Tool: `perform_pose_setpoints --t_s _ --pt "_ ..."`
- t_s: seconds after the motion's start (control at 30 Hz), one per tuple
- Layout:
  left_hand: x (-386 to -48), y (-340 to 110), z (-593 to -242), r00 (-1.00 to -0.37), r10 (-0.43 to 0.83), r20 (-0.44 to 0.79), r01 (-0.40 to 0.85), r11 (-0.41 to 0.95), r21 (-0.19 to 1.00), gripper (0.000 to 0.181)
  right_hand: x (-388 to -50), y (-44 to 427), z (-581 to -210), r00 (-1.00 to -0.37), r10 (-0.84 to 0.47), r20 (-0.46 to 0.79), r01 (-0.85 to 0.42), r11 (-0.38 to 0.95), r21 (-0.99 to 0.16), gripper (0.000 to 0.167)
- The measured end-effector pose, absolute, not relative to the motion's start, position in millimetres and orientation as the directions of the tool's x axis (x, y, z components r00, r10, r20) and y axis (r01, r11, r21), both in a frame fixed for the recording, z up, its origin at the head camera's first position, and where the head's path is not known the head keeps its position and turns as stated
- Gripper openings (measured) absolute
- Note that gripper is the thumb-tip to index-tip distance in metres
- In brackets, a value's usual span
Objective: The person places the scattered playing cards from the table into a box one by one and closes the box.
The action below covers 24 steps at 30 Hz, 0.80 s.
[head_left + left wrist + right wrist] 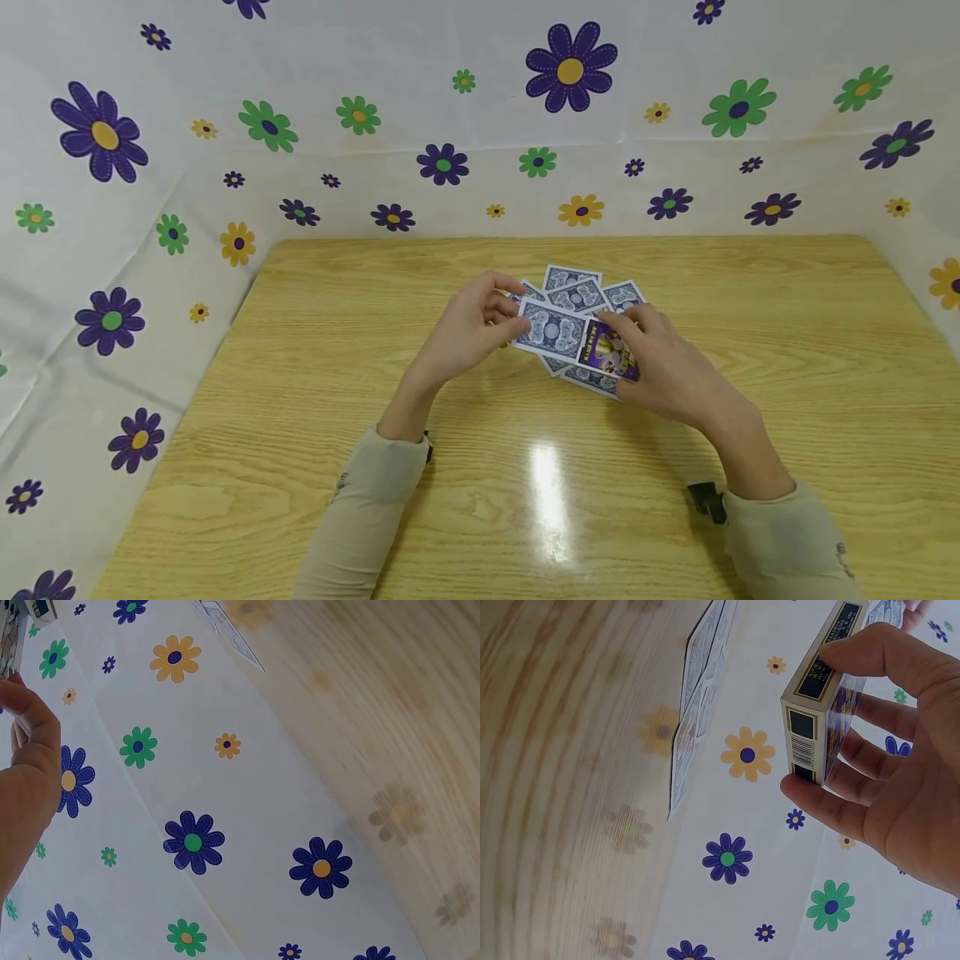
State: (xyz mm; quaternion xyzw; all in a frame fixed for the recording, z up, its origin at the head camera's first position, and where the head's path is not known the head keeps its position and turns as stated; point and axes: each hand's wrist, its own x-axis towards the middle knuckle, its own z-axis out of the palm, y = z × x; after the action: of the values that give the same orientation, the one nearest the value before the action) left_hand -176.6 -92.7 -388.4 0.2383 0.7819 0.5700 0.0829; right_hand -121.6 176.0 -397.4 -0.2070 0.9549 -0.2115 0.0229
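One blue-and-white patterned rectangular card [552,329] lies face down in the air between the grips, its long axis running from the left hand [472,325] toward the right hand [667,367], dipping slightly to the right. The left hand pinches its outer short edge, thumb and bent fingers nearly closed together; whether more cards lie beneath it there, I cannot tell. At its other short edge, in the right hand, sits a purple, flat rectangular card box with gold-toned print [609,348], roughly in line with the card. The right hand spans the box, thumb and fingers set on opposite narrow sides, spread only as far as its width. In the right wrist view, the barcode end is nearest the wrist and the long axis leads away toward the left fingertips; how far the card sits inside is hidden. Below both grips, several loose blue-and-white cards [572,277] overlap at differing angles on a yellowish wood-grain table [300,500]. Beyond the grips hangs white cloth with purple, green and orange flowers [502,108].
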Motion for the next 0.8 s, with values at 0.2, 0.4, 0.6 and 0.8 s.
perform_pose_setpoints --t_s 0.2,0.4,0.6,0.8 --pt "-176.1 -92.9 -388.4 -0.875 0.464 0.137 0.269 0.232 0.935 0.032 -121.7 176.8 -397.9 -0.91 -0.411 0.052 -0.394 0.821 -0.414 0.08" --pt "-176.5 -94.2 -389.7 -0.887 0.447 0.119 0.242 0.229 0.943 0.028 -122.4 177.8 -398.1 -0.909 -0.413 0.051 -0.394 0.815 -0.425 0.08" --pt "-176.5 -93.1 -389.7 -0.881 0.458 0.118 0.244 0.226 0.943 0.027 -122.1 178.2 -397.6 -0.91 -0.412 0.05 -0.392 0.814 -0.428 0.08" --pt "-176.1 -91.8 -389.6 -0.88 0.463 0.105 0.233 0.23 0.945 0.028 -121.8 178.3 -396.7 -0.91 -0.411 0.051 -0.392 0.816 -0.426 0.08"
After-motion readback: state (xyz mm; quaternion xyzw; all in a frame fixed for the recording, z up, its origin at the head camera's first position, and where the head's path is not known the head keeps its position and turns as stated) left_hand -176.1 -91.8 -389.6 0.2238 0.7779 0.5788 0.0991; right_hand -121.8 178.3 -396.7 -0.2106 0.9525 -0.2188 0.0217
